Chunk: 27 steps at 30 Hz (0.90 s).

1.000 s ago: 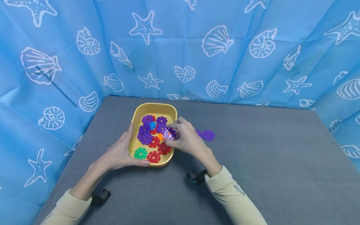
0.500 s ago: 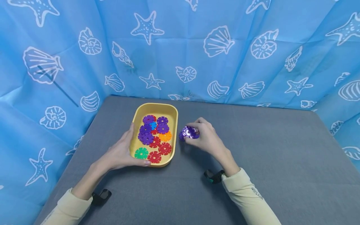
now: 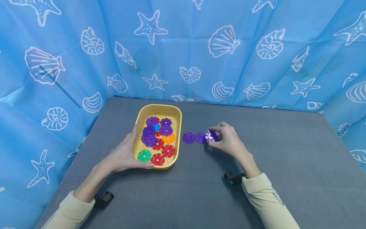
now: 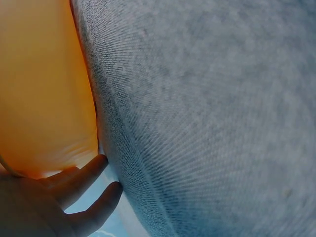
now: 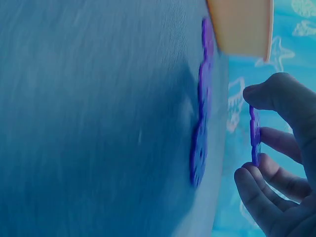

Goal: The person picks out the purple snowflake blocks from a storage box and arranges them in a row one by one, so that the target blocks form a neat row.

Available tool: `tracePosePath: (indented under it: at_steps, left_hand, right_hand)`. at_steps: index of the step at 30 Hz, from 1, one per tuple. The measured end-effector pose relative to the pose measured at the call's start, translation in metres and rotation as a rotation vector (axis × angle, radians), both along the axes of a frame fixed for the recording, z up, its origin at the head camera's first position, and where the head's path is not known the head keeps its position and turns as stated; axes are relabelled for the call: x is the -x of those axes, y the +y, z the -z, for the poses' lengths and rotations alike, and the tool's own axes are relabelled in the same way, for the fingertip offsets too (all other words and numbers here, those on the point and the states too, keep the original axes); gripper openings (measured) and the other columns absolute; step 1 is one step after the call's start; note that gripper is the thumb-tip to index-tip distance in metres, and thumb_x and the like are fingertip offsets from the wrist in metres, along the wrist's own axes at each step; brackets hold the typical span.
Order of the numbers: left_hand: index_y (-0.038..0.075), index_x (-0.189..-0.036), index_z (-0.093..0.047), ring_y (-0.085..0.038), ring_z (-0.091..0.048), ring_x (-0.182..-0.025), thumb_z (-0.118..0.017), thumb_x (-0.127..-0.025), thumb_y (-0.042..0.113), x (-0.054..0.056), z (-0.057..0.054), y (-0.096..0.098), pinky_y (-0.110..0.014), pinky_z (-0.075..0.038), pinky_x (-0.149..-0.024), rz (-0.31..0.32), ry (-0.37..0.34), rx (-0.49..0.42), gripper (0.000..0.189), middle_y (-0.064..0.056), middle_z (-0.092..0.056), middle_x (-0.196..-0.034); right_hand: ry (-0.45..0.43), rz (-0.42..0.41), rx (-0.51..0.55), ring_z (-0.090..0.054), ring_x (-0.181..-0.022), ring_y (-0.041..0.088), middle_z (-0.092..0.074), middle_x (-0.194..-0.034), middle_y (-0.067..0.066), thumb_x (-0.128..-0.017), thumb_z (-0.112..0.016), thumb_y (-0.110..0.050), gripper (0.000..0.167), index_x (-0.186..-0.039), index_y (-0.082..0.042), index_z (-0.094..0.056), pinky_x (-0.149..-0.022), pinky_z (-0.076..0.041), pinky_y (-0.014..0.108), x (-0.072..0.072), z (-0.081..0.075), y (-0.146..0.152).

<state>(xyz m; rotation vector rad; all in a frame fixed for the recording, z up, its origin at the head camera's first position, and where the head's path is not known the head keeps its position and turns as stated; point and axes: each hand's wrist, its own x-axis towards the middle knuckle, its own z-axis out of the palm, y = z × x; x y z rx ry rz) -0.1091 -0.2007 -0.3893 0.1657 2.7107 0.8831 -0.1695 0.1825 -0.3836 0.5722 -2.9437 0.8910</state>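
My right hand [image 3: 230, 141] pinches a purple snowflake disc [image 3: 211, 135] between thumb and fingers. In the right wrist view this held disc [image 5: 255, 136] is on edge, apart from the table. Beneath it a row of purple snowflake discs [image 3: 188, 137] lies flat, part of it covered by the hand. My left hand [image 3: 121, 156] grips the near left corner of a yellow tray [image 3: 179, 133], fingers along its side and thumb at the front rim. Inside lie several purple discs [image 3: 149, 131], red discs [image 3: 168, 150], a green one [image 3: 144, 155], an orange one [image 3: 168, 138] and a blue one [image 3: 156, 127].
The grey cloth-covered table [image 3: 286, 159] stretches to the right of the row. A blue curtain [image 3: 171, 57] with white shells and starfish stands behind the table and at its sides. Black wrist cameras [image 3: 104, 199] hang under both forearms.
My right hand has moved right, from over the tray to above the row's right part, carrying the purple disc. The row's left discs have come into view. My left hand stays on the tray.
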Motion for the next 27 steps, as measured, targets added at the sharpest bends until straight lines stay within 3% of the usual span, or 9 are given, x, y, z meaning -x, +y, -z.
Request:
tracePosePath:
  at_steps: [17, 27]
  left_hand:
    - [0.023, -0.163, 0.017, -0.041, -0.044, -0.141, -0.084, -0.06, 0.075, 0.0, 0.001, -0.001, -0.064, -0.048, -0.102, 0.003, 0.003, -0.01, 0.153, -0.019, -0.019, -0.168]
    - [0.023, -0.163, 0.017, -0.04, -0.045, -0.139, -0.084, -0.06, 0.075, 0.0, 0.0, 0.0, -0.064, -0.049, -0.101, -0.001, -0.01, -0.009, 0.153, -0.018, -0.022, -0.166]
  right_hand:
    - [-0.048, 0.012, -0.082, -0.06, -0.093, 0.031, -0.064, -0.106, 0.023, -0.083, -0.081, -0.011, 0.046, -0.124, 0.006, -0.069, -0.075, -0.049, 0.038, 0.01, 0.007, 0.057]
    - [-0.117, -0.02, -0.099, -0.063, -0.1, 0.038, -0.064, -0.109, 0.026, -0.087, -0.079, -0.014, 0.046, -0.125, 0.008, -0.068, -0.084, -0.055, 0.054, 0.012, 0.009, 0.061]
